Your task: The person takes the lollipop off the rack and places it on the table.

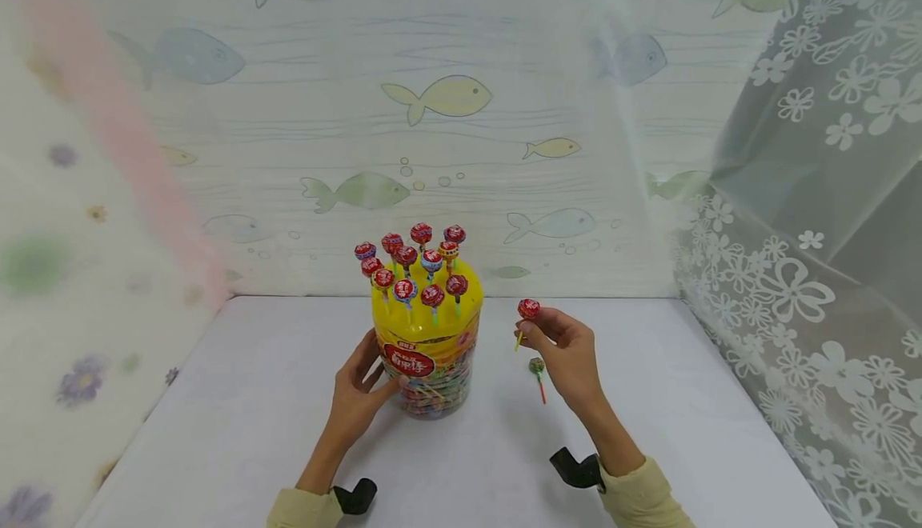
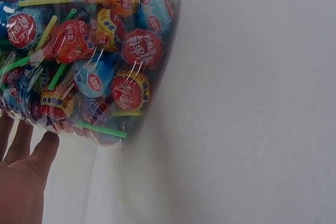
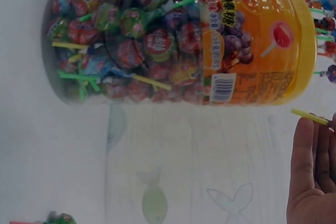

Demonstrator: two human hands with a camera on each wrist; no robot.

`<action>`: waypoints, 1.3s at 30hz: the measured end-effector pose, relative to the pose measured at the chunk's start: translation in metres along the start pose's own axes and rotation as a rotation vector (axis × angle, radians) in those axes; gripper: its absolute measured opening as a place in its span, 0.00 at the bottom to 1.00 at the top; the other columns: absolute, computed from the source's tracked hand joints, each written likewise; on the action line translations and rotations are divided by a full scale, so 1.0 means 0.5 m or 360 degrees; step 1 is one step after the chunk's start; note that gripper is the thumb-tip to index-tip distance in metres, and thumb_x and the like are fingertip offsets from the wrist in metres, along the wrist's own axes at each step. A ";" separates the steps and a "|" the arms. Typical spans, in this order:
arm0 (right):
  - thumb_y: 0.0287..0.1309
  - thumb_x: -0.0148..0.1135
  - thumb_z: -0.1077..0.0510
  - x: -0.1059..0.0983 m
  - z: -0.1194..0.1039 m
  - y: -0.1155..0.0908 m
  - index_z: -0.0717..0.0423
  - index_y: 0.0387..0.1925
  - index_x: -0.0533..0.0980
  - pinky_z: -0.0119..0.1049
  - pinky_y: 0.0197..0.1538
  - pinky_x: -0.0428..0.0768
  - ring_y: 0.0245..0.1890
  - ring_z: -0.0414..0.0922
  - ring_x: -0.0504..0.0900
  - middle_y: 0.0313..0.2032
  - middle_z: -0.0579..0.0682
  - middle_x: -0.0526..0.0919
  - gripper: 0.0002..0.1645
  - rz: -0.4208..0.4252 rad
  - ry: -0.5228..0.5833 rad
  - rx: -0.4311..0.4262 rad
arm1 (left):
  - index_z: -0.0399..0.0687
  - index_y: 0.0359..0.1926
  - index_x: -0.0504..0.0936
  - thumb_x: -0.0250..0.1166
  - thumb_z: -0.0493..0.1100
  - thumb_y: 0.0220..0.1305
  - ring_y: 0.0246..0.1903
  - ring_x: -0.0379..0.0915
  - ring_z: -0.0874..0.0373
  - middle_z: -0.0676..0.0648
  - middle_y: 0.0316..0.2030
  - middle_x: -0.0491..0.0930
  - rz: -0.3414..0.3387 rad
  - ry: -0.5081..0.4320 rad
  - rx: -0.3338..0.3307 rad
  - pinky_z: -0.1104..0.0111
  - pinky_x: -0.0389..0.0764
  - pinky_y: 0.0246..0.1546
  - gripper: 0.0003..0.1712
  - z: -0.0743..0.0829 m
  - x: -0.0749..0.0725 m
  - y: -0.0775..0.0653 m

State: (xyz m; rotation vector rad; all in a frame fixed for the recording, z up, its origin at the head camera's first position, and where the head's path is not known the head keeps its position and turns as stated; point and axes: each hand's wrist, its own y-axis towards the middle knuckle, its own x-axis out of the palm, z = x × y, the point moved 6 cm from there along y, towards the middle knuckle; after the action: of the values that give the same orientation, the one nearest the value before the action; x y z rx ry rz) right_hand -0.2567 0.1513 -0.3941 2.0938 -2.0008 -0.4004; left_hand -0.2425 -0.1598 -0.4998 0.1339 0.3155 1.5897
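A clear jar (image 1: 441,388) packed with wrapped lollipops stands on the table under a yellow lid (image 1: 425,322). Several lollipops (image 1: 405,291) stick up from that lid, mostly red-wrapped. My left hand (image 1: 358,392) holds the jar at its lower left, thumb in front and fingers round the side. To the right of the jar, my right hand (image 1: 574,356) pinches a red-wrapped lollipop (image 1: 529,309) by its yellow stick (image 3: 310,116), head up. Below that hand a green-wrapped lollipop (image 1: 536,366) with a red stick lies on the table.
The white table (image 1: 252,416) is bounded at the back by a fish-patterned curtain (image 1: 461,144). A flowered sheer cloth (image 1: 807,304) hangs at the right, and another patterned cloth (image 1: 86,304) at the left. Black wrist devices (image 1: 576,468) sit near both sleeves.
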 end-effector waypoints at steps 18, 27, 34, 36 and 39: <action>0.64 0.66 0.66 -0.028 0.102 -0.030 0.73 0.48 0.78 0.34 0.44 0.90 0.38 0.43 0.88 0.40 0.59 0.88 0.14 -0.0068 -0.0085 0.0279 | 0.49 0.79 0.56 0.72 0.35 0.63 0.74 0.60 0.42 0.43 0.75 0.63 0.0001 -0.0013 -0.0009 0.49 0.67 0.71 0.49 -0.001 -0.003 0.001; 0.65 0.65 0.66 -0.048 0.140 -0.040 0.72 0.48 0.79 0.31 0.44 0.89 0.37 0.43 0.89 0.41 0.60 0.88 0.14 -0.0055 -0.0152 0.0373 | 0.50 0.79 0.57 0.72 0.34 0.62 0.73 0.61 0.42 0.43 0.74 0.64 0.0002 -0.0015 -0.0013 0.49 0.67 0.70 0.49 0.001 -0.002 0.002; 0.65 0.65 0.65 -0.057 0.159 -0.049 0.74 0.49 0.78 0.31 0.43 0.89 0.38 0.45 0.89 0.45 0.71 0.85 0.16 -0.0104 -0.0129 0.0420 | 0.50 0.79 0.57 0.72 0.35 0.62 0.73 0.61 0.42 0.43 0.75 0.64 0.0006 -0.0015 -0.0035 0.48 0.67 0.71 0.49 0.000 -0.003 0.003; 0.65 0.65 0.65 -0.061 0.165 -0.051 0.74 0.49 0.78 0.31 0.43 0.89 0.39 0.46 0.89 0.46 0.71 0.85 0.16 -0.0107 -0.0129 0.0437 | 0.50 0.79 0.57 0.72 0.35 0.62 0.73 0.61 0.42 0.43 0.74 0.64 0.0005 -0.0016 -0.0041 0.48 0.67 0.71 0.49 0.001 -0.003 0.002; 0.66 0.65 0.65 -0.065 0.172 -0.054 0.75 0.50 0.77 0.32 0.43 0.89 0.39 0.45 0.89 0.46 0.69 0.85 0.17 -0.0109 -0.0135 0.0464 | 0.50 0.79 0.57 0.72 0.35 0.62 0.73 0.60 0.42 0.43 0.74 0.64 0.0000 -0.0021 -0.0051 0.48 0.66 0.71 0.49 0.001 -0.003 0.002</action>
State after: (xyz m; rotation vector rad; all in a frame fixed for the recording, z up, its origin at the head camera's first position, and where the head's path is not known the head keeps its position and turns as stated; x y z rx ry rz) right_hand -0.2620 0.1876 -0.4828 2.3580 -2.1521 -0.2226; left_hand -0.2432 -0.1612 -0.4989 0.1195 0.2798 1.5926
